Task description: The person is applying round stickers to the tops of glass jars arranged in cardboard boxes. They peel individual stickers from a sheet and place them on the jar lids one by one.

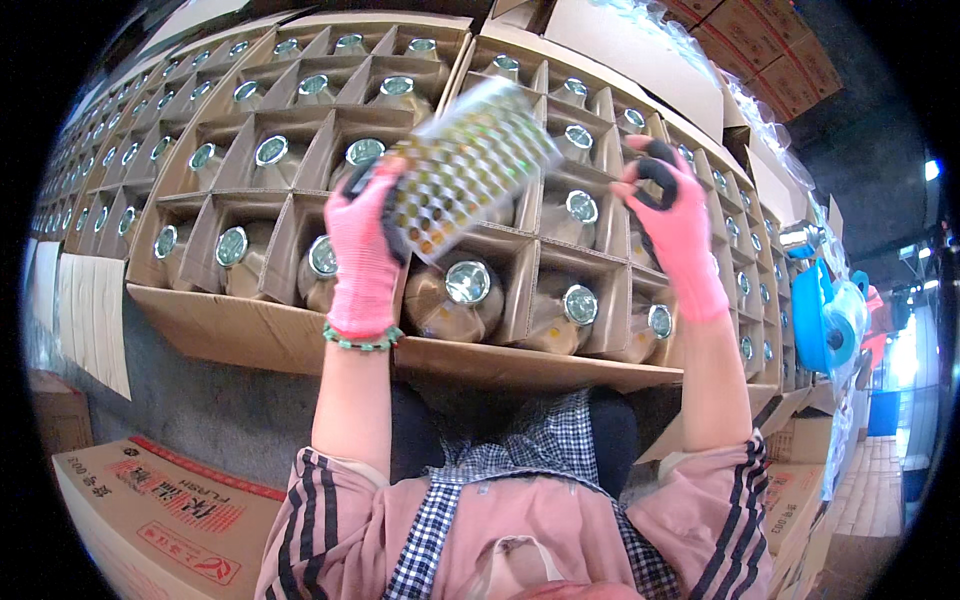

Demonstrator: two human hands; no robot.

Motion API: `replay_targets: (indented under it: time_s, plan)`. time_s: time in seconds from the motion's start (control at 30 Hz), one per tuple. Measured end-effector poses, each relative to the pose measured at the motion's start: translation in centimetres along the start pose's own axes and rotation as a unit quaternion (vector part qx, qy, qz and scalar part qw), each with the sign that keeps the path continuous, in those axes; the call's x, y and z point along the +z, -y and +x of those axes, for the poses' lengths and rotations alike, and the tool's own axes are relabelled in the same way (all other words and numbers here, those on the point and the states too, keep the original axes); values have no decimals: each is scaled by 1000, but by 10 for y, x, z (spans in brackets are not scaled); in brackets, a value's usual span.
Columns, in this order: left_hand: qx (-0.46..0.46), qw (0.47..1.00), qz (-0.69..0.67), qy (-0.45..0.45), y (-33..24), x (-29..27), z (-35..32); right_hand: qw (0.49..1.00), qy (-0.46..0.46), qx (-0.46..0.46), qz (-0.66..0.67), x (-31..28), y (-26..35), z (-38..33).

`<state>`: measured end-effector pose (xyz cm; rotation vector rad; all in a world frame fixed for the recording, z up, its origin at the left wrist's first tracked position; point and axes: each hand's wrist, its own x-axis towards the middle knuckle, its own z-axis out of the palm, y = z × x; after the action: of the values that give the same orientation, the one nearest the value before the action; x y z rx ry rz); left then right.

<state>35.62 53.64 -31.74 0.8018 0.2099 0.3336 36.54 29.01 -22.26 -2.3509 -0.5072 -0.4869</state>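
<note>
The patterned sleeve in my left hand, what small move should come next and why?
Probably bring the right hand across to steady the patterned sleeve. The left hand grips only its lower end, it tilts up blurred over the jars in the divided carton, and the right hand is open and empty beside it.

The patterned sleeve [470, 165] in my left hand [362, 255] is motion-blurred, so I can't make out its print, and it covers the bottles in the box cells behind it. My left fingers are mostly hidden under it too. The far rows of bottle caps [110, 165] toward the carton's left edge are too tiny to tell apart. The blue tape dispenser [825, 320] at the right is half washed out by glare.
</note>
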Motion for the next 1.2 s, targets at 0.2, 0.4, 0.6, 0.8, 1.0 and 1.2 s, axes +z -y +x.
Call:
replay_targets:
  time_s: [0.2,0.4,0.6,0.8,1.0,1.2]
  plan:
    - [40,997,-33,-50,23,-13,22,928,235,-18,-288,51,-86,-9]
    - [45,998,-30,-26,18,-7,13,852,326,-53,-406,78,-101,-2]
    - [36,999,-3,-14,17,-7,14,862,283,-68,-414,78,-95,0]
    - [26,1000,2,9,18,-3,10,959,78,25,-270,46,-87,-4]
    - [-4,963,190,193,6,17,-16,968,-45,-196,-152,-1,40,-10]
    - [-25,932,175,315,0,38,-42,979,96,-115,-138,6,48,-22]
